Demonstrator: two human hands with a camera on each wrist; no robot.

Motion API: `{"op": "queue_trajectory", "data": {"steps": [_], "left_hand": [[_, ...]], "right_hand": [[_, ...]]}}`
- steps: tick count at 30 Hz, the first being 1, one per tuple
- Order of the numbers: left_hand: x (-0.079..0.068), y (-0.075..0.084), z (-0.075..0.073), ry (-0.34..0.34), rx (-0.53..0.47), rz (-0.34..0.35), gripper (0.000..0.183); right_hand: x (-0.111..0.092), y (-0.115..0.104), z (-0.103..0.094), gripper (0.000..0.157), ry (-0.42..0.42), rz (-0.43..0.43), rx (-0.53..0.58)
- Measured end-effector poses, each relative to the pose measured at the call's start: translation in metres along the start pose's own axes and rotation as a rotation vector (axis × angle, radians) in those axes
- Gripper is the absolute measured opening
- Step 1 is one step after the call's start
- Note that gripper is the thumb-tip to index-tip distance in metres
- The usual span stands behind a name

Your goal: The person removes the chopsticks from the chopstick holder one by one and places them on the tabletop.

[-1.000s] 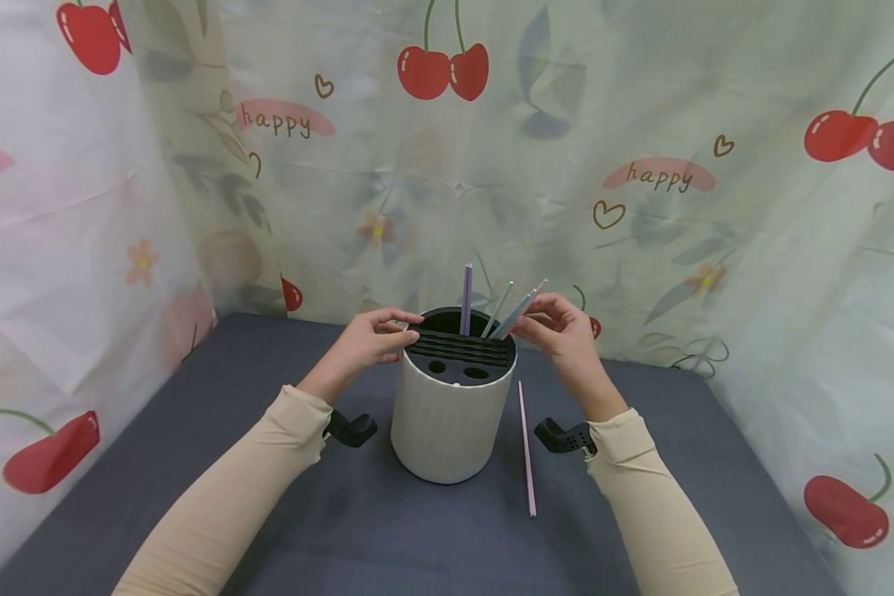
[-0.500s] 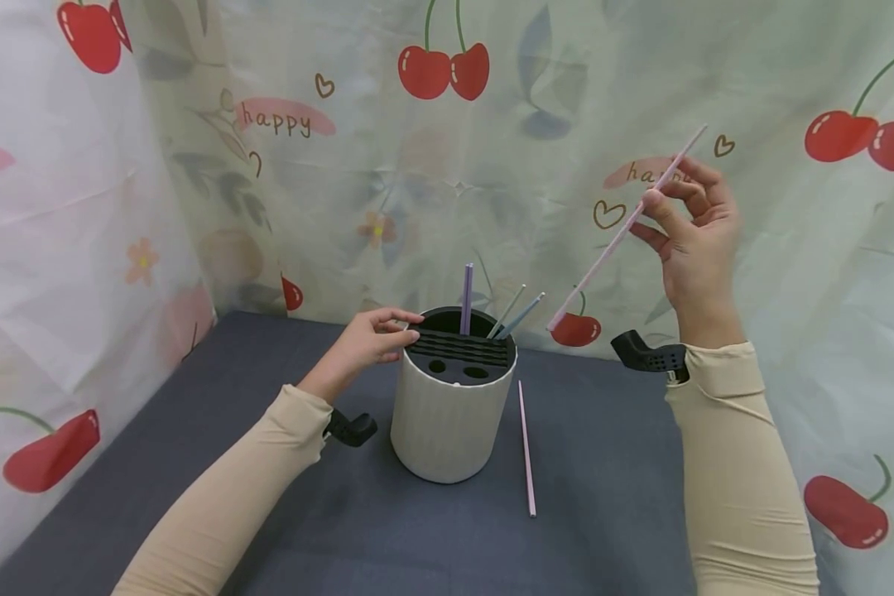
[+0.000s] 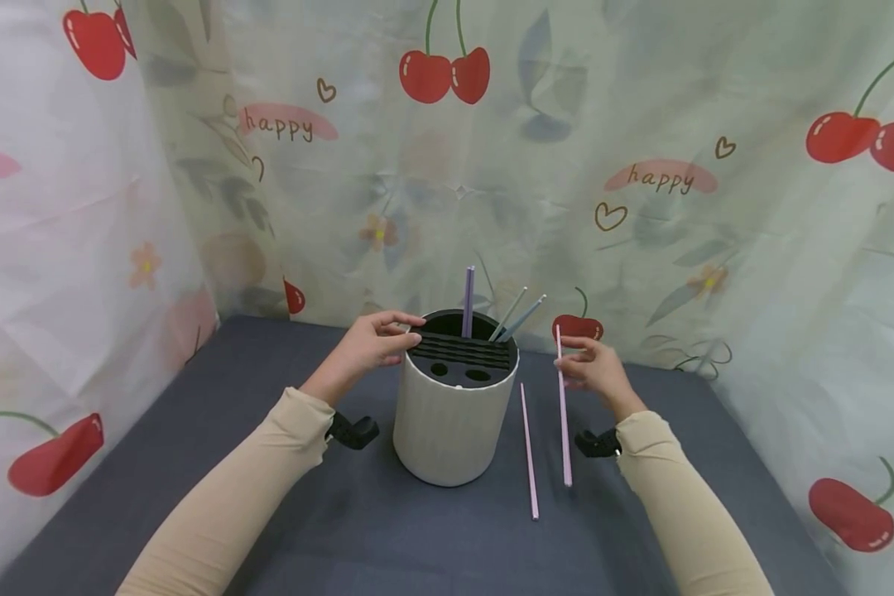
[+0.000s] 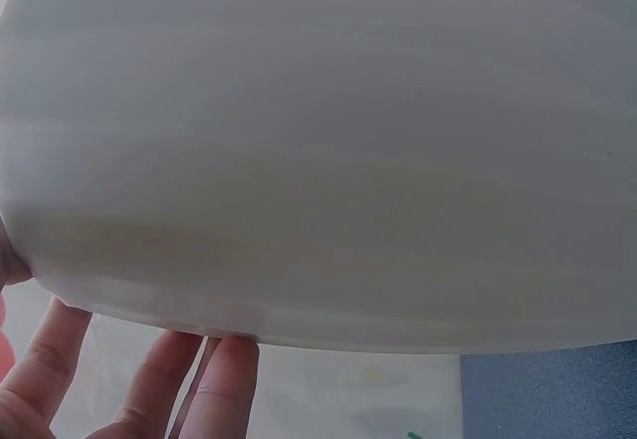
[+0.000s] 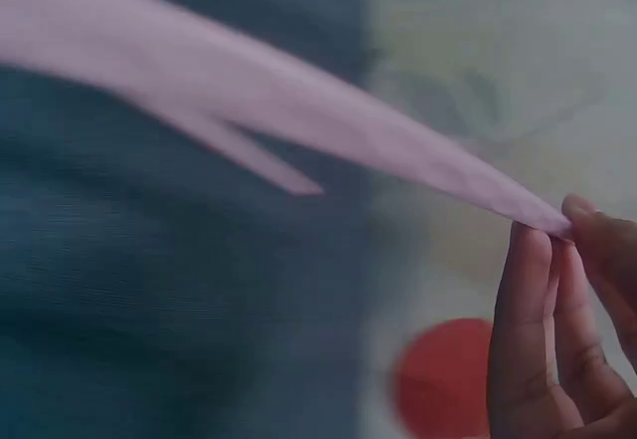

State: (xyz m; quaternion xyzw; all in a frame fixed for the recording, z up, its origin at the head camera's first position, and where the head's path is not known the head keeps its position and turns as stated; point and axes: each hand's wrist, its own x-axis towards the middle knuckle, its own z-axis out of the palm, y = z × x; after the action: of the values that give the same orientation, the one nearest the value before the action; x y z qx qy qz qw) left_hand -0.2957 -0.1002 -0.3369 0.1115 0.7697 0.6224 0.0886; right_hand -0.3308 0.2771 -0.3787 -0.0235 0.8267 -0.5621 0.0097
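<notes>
A round white knife block (image 3: 447,426) with a black slotted top stands upright on the table. My left hand (image 3: 361,352) holds its left rim, with the thumb and a finger over the edge; in the left wrist view, fingers (image 4: 224,389) touch the white wall (image 4: 318,180). Between thumb and fingertips, my right hand (image 3: 599,372) pinches one end of a pink chopstick (image 3: 563,414), seen close up in the right wrist view. Another pink chopstick (image 3: 529,455) lies between it and the block. Purple chopsticks (image 3: 468,302), a pale green chopstick (image 3: 508,313) and a blue chopstick (image 3: 525,314) stand in the block's rear opening.
A dark grey cloth (image 3: 328,530) covers the table. Printed curtains (image 3: 454,182) with cherries and the word happy hang behind and at both sides.
My right hand drew the pink chopstick out of the block, raised it to the upper right, then lowered it beside the other pink one. The left hand stayed on the rim.
</notes>
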Motion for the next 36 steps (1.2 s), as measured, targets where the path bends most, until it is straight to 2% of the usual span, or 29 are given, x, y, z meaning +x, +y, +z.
{"op": "queue_trajectory", "data": {"steps": [5, 7, 11, 22, 36], "left_hand": [[0.001, 0.000, 0.000, 0.005, -0.006, -0.006, 0.035], [0.002, 0.000, 0.001, 0.007, -0.007, -0.007, 0.035], [0.001, 0.000, 0.001, 0.006, -0.008, -0.003, 0.035], [-0.001, 0.003, 0.001, 0.006, -0.015, -0.011, 0.036], [0.000, 0.001, 0.001, 0.006, -0.008, -0.016, 0.036]], "right_hand": [[0.003, 0.046, 0.024, 0.052, 0.028, 0.171, -0.037], [0.003, 0.057, 0.031, 0.051, 0.044, 0.222, -0.027], [0.003, 0.069, 0.039, 0.050, 0.039, 0.273, -0.037], [0.004, 0.071, 0.050, 0.048, 0.033, 0.316, -0.108], [0.009, 0.074, 0.053, 0.047, 0.041, 0.362, -0.152]]}}
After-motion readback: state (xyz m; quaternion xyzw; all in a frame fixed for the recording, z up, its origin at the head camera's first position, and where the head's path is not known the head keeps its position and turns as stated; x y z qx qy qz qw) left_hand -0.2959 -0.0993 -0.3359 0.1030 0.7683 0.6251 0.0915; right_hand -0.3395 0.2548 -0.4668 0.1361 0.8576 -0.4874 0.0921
